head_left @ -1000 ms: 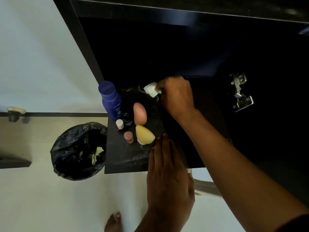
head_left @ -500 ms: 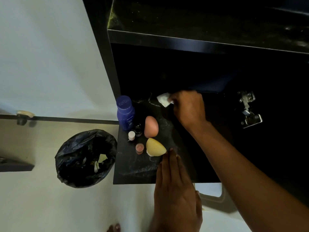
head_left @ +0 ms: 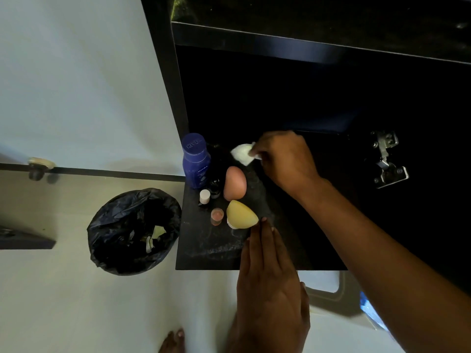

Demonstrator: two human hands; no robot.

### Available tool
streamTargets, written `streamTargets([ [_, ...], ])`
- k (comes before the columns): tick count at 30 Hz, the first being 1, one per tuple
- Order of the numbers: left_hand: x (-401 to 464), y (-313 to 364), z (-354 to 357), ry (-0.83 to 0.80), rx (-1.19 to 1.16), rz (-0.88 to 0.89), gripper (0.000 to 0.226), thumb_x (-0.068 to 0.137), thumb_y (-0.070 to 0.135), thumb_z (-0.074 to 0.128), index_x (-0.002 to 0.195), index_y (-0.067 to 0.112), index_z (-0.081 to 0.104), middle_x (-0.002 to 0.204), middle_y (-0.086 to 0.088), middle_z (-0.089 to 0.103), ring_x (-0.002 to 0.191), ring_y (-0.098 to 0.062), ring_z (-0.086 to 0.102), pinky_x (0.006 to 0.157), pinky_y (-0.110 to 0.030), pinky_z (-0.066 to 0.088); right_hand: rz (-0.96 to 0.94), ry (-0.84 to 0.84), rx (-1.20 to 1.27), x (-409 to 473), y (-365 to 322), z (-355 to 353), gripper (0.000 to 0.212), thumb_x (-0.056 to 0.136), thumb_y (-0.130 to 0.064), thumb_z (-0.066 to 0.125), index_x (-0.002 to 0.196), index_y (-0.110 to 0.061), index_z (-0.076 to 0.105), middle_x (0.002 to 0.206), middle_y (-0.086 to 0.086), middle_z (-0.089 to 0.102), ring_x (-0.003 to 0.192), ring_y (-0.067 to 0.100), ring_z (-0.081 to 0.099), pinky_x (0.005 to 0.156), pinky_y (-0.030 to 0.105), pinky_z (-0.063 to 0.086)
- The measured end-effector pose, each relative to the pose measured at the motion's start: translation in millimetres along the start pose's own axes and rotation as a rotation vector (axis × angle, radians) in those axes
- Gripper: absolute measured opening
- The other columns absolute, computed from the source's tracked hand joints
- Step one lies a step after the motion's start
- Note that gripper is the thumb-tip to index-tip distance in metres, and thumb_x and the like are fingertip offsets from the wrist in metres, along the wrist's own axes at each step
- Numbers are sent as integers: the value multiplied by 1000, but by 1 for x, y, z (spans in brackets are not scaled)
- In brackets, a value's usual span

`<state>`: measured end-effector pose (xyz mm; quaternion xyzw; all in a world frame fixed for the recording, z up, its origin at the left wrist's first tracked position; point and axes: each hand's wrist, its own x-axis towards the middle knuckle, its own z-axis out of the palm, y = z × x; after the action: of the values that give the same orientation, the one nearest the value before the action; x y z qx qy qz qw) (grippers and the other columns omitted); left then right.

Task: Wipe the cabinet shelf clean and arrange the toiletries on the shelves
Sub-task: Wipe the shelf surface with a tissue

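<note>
Wiping the dark shelf [head_left: 204, 250]: the right hand [head_left: 285, 159] pinches a white wipe [head_left: 242, 154] behind the toiletries, beside the blue bottle [head_left: 196, 161]. The left hand [head_left: 270, 271] lies flat, fingers straight. Next, likely shifting the toiletries to wipe beneath.

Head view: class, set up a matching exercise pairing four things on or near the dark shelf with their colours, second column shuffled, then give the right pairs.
Column one:
1. lotion bottle
2. wipe pinched in the right hand
3. bin liner
4. egg-shaped sponge

Column two:
A. black
B. pink
C. blue
D. white

Pairs: 1-C, 2-D, 3-A, 4-B
</note>
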<state>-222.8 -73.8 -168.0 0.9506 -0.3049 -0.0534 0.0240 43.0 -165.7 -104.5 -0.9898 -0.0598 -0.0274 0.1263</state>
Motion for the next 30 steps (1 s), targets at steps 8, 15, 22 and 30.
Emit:
streamTargets([
  [8, 32, -59, -64, -69, -326, -238, 107, 65, 53, 86, 151, 1, 49, 161, -17, 44, 148, -35, 45, 118, -43, 31, 153, 39, -116, 16, 12, 0, 30, 85, -8, 63, 111, -17, 77, 105, 15, 75, 97, 36, 70, 83, 41, 57],
  [15, 26, -64, -58, -61, -407, -232, 116, 73, 51, 84, 162, 5, 26, 169, -12, 29, 157, -31, 29, 122, -41, 27, 23, -6, -28, -26, -14, 10, 25, 83, -13, 71, 108, -17, 76, 110, 6, 72, 103, 28, 69, 86, 42, 57],
  [22, 17, -62, -54, -65, -407, -223, 116, 74, 51, 82, 163, 5, 23, 172, -12, 21, 158, -31, 21, 123, -43, 28, 107, 103, -14, -92, 9, 2, 24, 82, -2, 75, 101, -16, 81, 103, 5, 74, 93, 26, 71, 82, 43, 60],
  [30, -2, -66, -54, -57, -384, -236, 109, 80, 49, 77, 163, 3, 22, 172, -14, 20, 159, -32, 21, 124, -41, 20, 126, 86, -53, -62, -4, 7, 29, 80, 0, 72, 103, -15, 80, 102, 7, 73, 96, 30, 70, 79, 41, 59],
])
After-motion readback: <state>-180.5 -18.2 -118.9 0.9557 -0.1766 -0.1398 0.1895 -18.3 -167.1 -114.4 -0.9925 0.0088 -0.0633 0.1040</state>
